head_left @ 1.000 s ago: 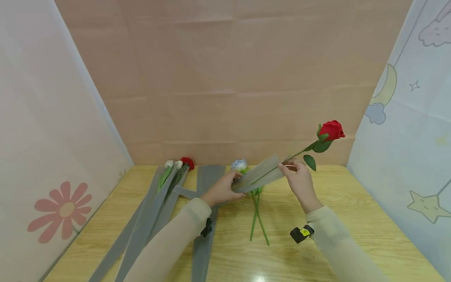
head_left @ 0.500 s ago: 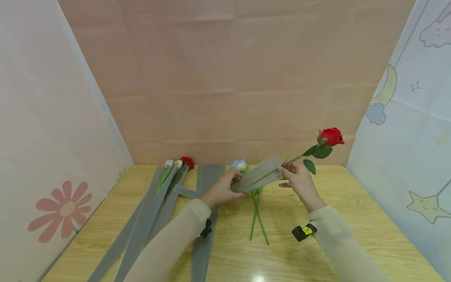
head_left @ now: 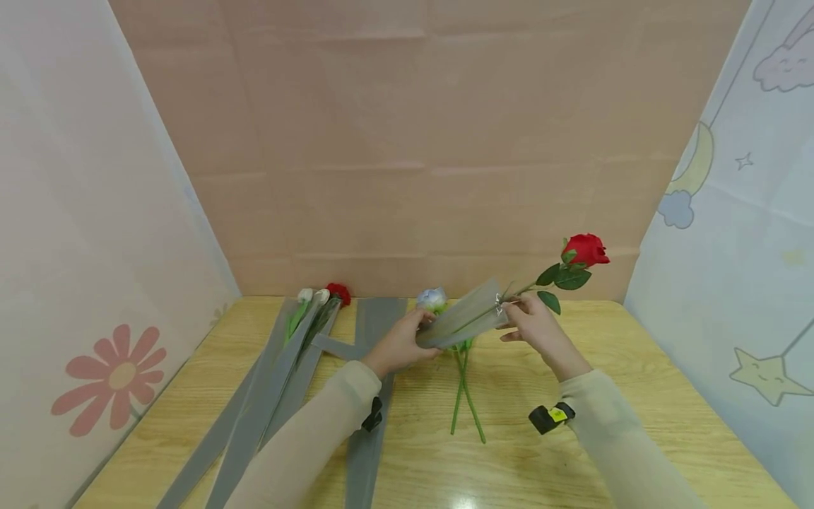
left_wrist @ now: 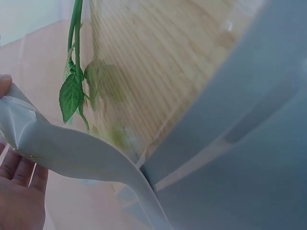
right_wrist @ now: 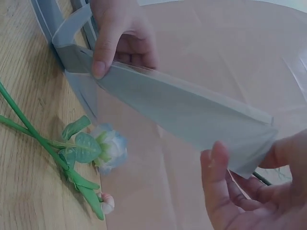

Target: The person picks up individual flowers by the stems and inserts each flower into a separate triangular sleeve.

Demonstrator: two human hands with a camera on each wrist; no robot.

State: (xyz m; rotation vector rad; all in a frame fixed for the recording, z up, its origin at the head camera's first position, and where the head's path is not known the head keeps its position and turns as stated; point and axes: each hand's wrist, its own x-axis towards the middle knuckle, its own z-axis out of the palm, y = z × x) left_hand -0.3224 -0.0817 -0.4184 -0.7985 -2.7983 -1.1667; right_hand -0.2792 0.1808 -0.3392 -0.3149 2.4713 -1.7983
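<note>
A red artificial rose (head_left: 585, 250) with dark green leaves slants up to the right, its stem running into a translucent flower sleeve (head_left: 467, 311). My left hand (head_left: 402, 343) holds the narrow end of this sleeve between thumb and fingers, as the right wrist view also shows with the thumb (right_wrist: 101, 62) on top. At the wide mouth, my right hand (head_left: 537, 329) pinches the rose stem close to the sleeve's edge. In the right wrist view the right fingers (right_wrist: 218, 177) sit around that mouth, and the rose's bloom is out of sight.
A pale blue flower (head_left: 432, 298) and crossed green stems (head_left: 463, 396) lie on the wooden table (head_left: 547, 466) beneath the sleeve. Grey sleeves (head_left: 254, 417) with white tulips (head_left: 305, 295) and a red flower (head_left: 339, 292) lie left. Another flat grey sleeve (head_left: 365, 452) lies mid-table.
The rose's bloom has come down and left, nearer the sleeve, its stem sliding further in. My right hand has shifted slightly at the mouth; my left hand stays nearly still.
</note>
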